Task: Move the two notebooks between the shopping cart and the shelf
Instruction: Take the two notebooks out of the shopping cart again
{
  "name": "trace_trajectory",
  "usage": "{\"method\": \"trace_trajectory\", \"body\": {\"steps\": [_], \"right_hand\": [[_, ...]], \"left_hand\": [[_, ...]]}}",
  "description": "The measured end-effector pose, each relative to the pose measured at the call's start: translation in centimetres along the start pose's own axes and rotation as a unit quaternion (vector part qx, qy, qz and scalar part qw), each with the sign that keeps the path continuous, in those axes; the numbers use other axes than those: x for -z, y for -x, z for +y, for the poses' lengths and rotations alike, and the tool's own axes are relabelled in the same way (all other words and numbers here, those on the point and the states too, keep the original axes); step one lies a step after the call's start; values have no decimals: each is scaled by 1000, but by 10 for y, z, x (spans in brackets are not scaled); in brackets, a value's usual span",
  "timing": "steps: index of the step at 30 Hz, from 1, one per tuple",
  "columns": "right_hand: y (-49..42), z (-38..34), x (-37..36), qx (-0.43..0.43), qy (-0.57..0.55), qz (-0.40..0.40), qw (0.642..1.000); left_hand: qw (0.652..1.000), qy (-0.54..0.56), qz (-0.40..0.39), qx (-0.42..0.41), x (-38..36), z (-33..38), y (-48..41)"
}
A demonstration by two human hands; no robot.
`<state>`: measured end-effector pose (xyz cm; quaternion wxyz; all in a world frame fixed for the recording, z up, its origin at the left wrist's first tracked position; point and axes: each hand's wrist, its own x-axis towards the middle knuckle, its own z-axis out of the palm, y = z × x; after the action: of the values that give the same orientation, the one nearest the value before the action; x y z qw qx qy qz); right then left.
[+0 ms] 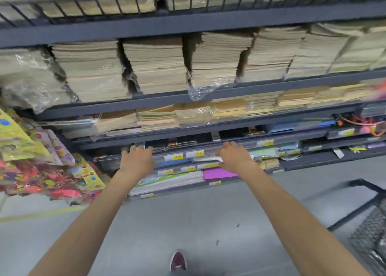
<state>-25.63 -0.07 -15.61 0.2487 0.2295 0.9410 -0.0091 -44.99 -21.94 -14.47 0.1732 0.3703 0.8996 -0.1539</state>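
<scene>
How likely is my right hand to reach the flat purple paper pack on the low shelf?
Likely yes: the right hand is just above the flat purple paper pack, whose front edge lies uncovered, with nothing between them.

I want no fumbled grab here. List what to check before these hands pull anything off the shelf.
1. Left hand at the shelf rail: ok, fingers curled at its edge.
2. Right hand at the same rail: ok, fingers curled likewise.
3. Either hand gripping anything: cannot tell, fingertips blur into the rail.
4. Which items are the two notebooks: cannot tell.
5. Shopping cart close by: ok, its corner shows at the right.
6. Room in the cart: cannot tell, mostly out of frame.
</scene>
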Motion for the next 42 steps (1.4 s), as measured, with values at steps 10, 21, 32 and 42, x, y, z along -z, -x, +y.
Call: {"method": "trace_trajectory", "body": {"steps": [10,21,32,42], "right_hand": [[108,104,1,-40,-53,6,998],[232,238,-20,-148,-127,71,978],[272,355,-65,-298,-173,112,932],[304,445,-119,-467,-241,53,849]], "left_hand": [[997,-40,40,-53,70,129,52],[960,-62,183,-205,118,298,76],[896,-89,216,-378,170,479,42],[810,-118,191,-541,199,653,3]]}}
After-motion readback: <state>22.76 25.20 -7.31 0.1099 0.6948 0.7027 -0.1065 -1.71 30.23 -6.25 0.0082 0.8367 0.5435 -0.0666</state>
